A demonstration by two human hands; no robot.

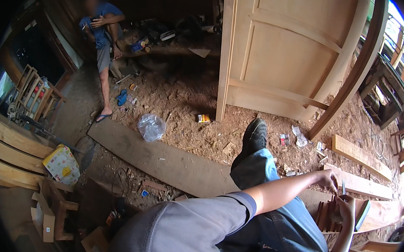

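My left hand and right hand curl close beside a thin grey blade, dark slats near the right; what each pinches I cannot tell.

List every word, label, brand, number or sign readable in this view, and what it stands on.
No text can be read with certainty.
Yellow-and-white bag, at left: printing too small to read.
White label on the cardboard box, lower left: too small.
Small yellow packet on the wood shavings: markings too small.
Red-and-white packet: too blurred.
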